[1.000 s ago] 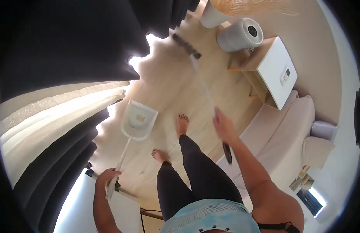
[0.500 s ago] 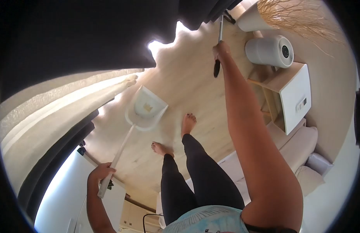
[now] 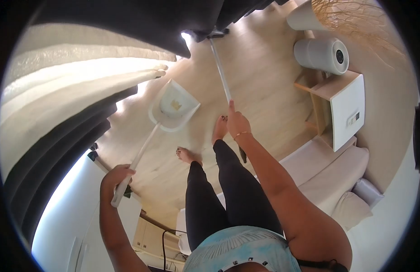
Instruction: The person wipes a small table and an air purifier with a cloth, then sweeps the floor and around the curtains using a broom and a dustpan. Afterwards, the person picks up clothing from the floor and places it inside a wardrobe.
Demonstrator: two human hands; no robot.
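Note:
My left hand [image 3: 117,176] is closed around the pale handle of a long-handled white dustpan [image 3: 176,119]. Its pan rests on the floor, ahead and left of my feet, with a yellowish patch inside. In my right hand [image 3: 237,123] is the light shaft of a broom [image 3: 220,68], index finger stretched along it. A dark grip end sticks out below that hand. At the far end, the broom's dark head lies on the floor by the hem of the black curtain [image 3: 128,20], partly hidden by it.
Cream curtains [image 3: 83,59] hang at left. To the right stand a white air purifier [image 3: 321,55], a white-topped side table [image 3: 348,113] and a pale sofa [image 3: 334,167]. A white vase [image 3: 305,17] with dry twigs is at the back right. My bare feet are on the wood floor [image 3: 259,68].
My right hand has come down and left toward my body, bringing the broom leftward, its head now along the curtain hem. My left hand keeps its hold on the dustpan.

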